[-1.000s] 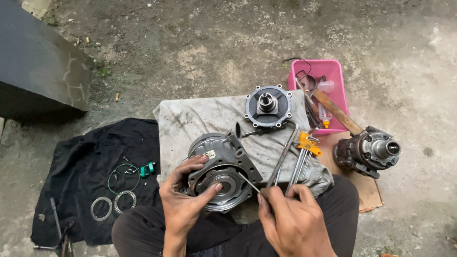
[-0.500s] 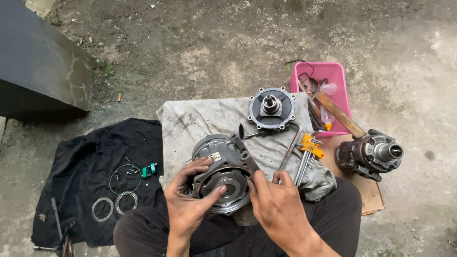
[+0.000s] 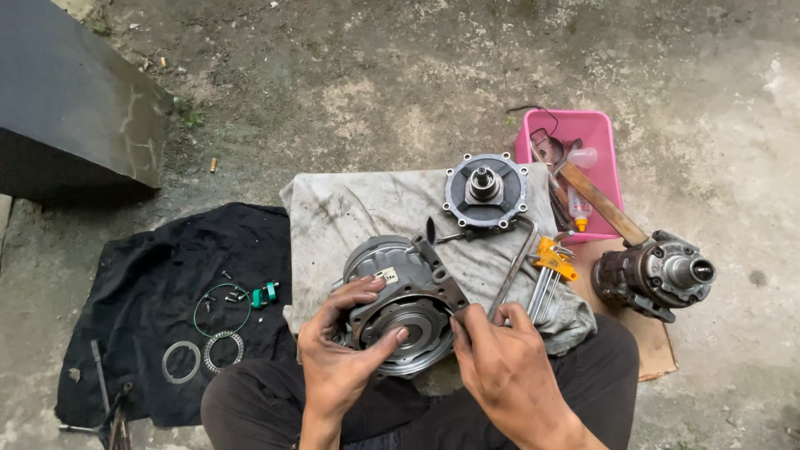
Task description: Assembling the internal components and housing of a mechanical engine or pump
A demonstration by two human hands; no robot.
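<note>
Two hands on one grey housing (image 3: pixel 400 304), propped in my lap at the near edge of the rag (image 3: pixel 375 208).

My left hand (image 3: pixel 346 350) cups the housing from its left, fingers curled round the rim and one fingertip pressed on the inner disc, which I judge keeps the open face tilted up toward me. My right hand (image 3: pixel 508 362) meets the right flange, thumb and forefinger closed on its edge; whether they pinch something small there I cannot tell. The end plate (image 3: pixel 486 190) sits further back on the rag, shaft up. The hex keys (image 3: pixel 550 271) lie just right of my hand, handy. Rings (image 3: pixel 202 354) rest apart on the black cloth (image 3: pixel 142 275), probably so that small parts show and do not roll.
</note>
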